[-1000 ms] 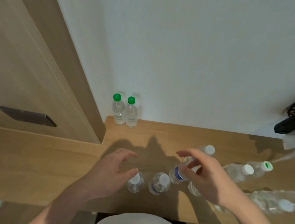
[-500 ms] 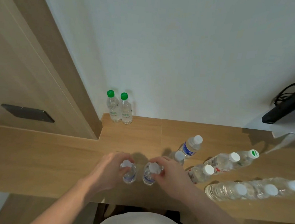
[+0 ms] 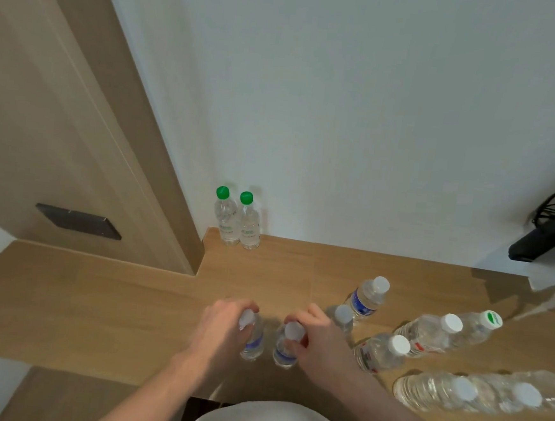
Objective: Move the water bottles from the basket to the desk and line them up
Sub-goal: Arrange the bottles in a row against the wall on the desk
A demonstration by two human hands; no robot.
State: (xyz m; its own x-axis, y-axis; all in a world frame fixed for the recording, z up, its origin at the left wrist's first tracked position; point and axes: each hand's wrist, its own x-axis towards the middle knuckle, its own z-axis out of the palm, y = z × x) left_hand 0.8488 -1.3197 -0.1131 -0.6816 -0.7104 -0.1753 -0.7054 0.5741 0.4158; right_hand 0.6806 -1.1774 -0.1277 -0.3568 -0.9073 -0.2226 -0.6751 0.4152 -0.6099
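My left hand (image 3: 223, 330) wraps one upright bottle (image 3: 252, 341), my right hand (image 3: 319, 341) wraps its neighbour (image 3: 284, 352), both standing side by side on the desk (image 3: 95, 312).

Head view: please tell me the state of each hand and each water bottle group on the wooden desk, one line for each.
Left hand: closed around the neck of a clear white-capped bottle, upright.
Right hand: closed around a second clear white-capped bottle, upright.
Two green-capped bottles: upright, side by side at the wall, caps on.
Blue-labelled bottle: upright, capped, untouched.
Other clear bottles on the right: standing, capped, untouched.
Wooden desk: bears all bottles.
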